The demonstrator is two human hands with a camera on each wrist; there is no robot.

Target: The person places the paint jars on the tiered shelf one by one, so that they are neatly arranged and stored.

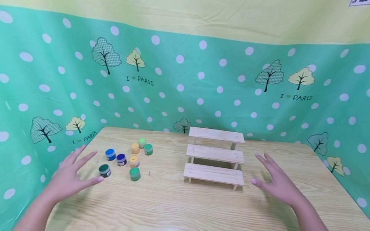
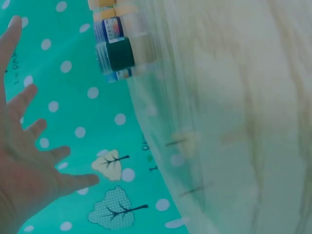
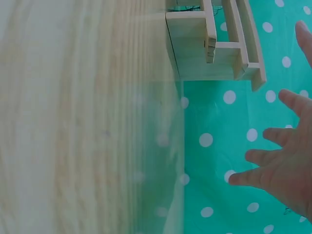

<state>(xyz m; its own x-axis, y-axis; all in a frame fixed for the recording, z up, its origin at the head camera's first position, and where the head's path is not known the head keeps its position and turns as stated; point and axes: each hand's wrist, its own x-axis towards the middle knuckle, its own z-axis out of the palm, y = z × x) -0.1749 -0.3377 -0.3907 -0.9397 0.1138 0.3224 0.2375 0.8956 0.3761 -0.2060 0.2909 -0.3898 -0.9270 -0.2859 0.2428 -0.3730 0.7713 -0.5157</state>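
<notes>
From where I stand, the left hand hangs with fingers spread, holding nothing. Just past its thumb tip sits a small round clear-walled jar with a dark green lid, with similar jars with blue, orange and green lids beyond. They look light, stiff, perhaps slippery; I'd pinch their sides. The right hand, fingers also apart, has a pale three-tier wooden stand inward of its thumb; probably light and rigid, best held by the shelf ends.
</notes>
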